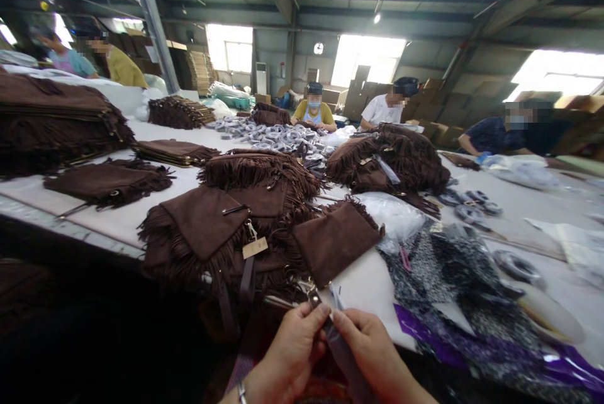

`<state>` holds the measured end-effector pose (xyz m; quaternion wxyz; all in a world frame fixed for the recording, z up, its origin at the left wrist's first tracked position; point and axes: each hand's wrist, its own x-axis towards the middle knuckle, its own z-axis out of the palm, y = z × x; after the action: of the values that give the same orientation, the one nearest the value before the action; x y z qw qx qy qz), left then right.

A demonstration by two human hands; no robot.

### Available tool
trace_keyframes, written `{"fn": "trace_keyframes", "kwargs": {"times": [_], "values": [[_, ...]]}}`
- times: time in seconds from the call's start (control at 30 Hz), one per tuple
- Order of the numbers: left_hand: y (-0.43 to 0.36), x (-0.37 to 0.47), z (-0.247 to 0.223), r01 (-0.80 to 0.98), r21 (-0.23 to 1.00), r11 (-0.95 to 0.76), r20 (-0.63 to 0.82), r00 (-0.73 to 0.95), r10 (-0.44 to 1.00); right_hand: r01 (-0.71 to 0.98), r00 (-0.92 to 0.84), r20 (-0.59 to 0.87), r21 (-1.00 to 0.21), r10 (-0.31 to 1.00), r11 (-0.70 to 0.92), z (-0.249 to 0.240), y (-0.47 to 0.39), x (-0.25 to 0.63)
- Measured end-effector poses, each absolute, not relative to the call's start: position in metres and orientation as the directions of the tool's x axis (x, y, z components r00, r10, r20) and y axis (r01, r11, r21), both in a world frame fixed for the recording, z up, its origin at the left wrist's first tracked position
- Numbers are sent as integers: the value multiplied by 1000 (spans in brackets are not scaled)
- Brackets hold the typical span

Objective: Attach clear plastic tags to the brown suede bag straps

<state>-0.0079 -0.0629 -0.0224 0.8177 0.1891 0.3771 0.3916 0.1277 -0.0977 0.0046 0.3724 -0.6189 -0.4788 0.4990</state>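
Note:
At the bottom of the head view, my left hand (290, 353) and my right hand (372, 353) meet over a dark strap (342, 353) with a metal clasp (312, 296) at its upper end. Both hands pinch the strap near the clasp. Just beyond my fingers lies a brown suede fringed bag (335, 240) on the white table (113, 218). More brown fringed bags (221, 228) are piled to its left, one carrying a paper tag (255, 246).
Stacks of brown bags (51, 117) fill the left of the table and another heap (387, 162) sits mid-right. Grey coiled straps (283, 136) lie far back. Patterned fabric with purple film (462, 303) lies at right. Several people sit across the table.

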Motion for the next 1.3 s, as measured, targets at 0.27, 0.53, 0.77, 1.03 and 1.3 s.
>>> {"fn": "trace_keyframes", "kwargs": {"times": [0.27, 0.53, 0.77, 1.03, 1.3], "values": [[-60, -19, -25, -476, 635, 608, -503, 342, 793, 260, -142, -322, -925, 936, -279, -11, -120, 144], [-60, -13, -24, -434, 670, 603, -506, 327, 798, 205, -105, -335, -929, 936, -310, -13, -122, 145], [-66, -17, -33, -368, 706, 605, -476, 386, 790, 107, 12, -293, -950, 956, -293, -33, -110, 134], [-69, -39, -4, 214, 965, -153, 97, 250, 963, 193, -8, -225, -956, 974, -220, -29, -113, 138], [-68, -37, 3, 336, 908, -251, 95, 418, 904, 339, -55, -196, -926, 979, -166, -15, -114, 138]]}}
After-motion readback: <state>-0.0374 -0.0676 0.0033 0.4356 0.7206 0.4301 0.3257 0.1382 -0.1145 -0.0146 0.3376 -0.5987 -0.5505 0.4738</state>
